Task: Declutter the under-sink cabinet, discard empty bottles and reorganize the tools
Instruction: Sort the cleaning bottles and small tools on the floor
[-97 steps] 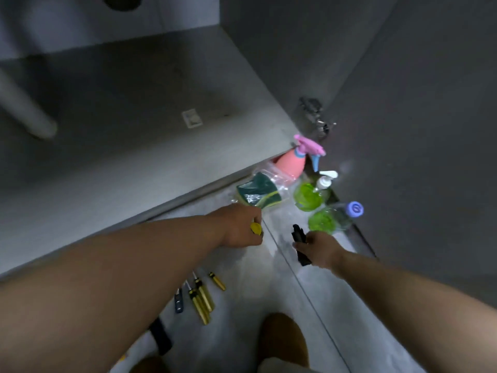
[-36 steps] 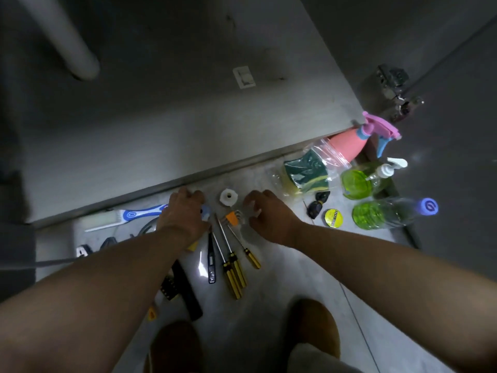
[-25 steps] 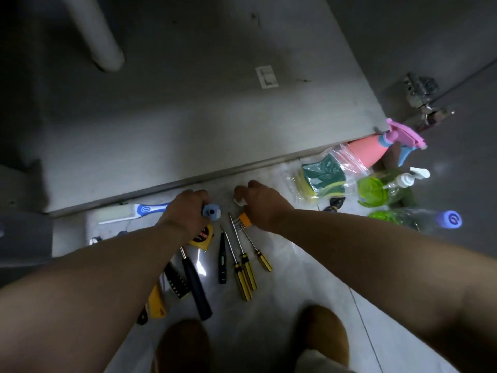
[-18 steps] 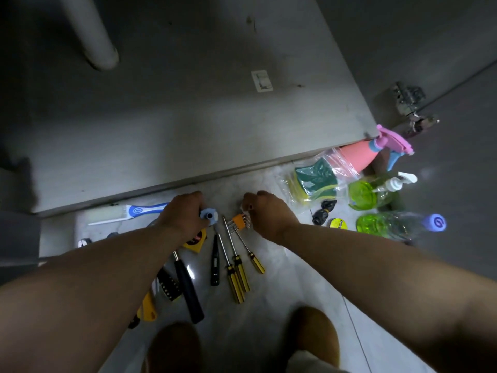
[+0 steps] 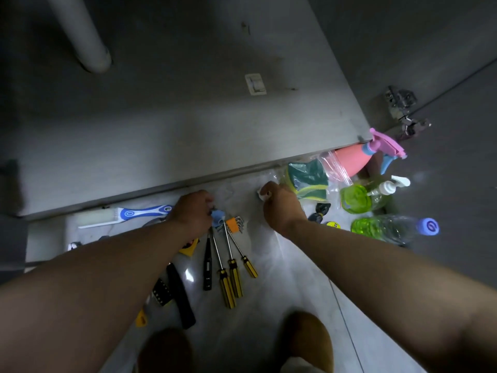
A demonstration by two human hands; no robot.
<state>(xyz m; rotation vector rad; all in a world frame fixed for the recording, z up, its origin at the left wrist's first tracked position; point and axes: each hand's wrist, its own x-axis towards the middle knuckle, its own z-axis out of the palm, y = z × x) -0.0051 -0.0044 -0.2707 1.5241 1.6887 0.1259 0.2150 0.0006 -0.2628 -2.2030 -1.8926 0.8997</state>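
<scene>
My left hand [image 5: 192, 211] grips a small blue piece [image 5: 217, 216] just above the tool row on the floor. My right hand [image 5: 282, 208] pinches a small white roll [image 5: 262, 194] beside the bagged green sponge [image 5: 309, 181]. Between the hands lies an orange-holdered hex key set [image 5: 235, 224]. Below it lie three yellow-handled screwdrivers [image 5: 228, 281] and a black tester pen [image 5: 207, 265]. At the right lie a pink spray bottle [image 5: 355, 161], a green pump bottle [image 5: 359, 197] and a green bottle with a blue cap [image 5: 390, 228].
The bare cabinet floor [image 5: 188, 117] spreads ahead, with a grey pipe [image 5: 83, 36] at its back left and a door hinge [image 5: 403, 109] at the right. A blue-white brush [image 5: 126, 215], a yellow tape measure [image 5: 190, 248], a black-handled tool [image 5: 180, 297] and a yellow disc [image 5: 332, 224] lie around.
My right hand has moved from the hex key set up and to the right, towards the sponge bag, with the white roll in its fingers. My left hand has stayed put, holding the blue piece.
</scene>
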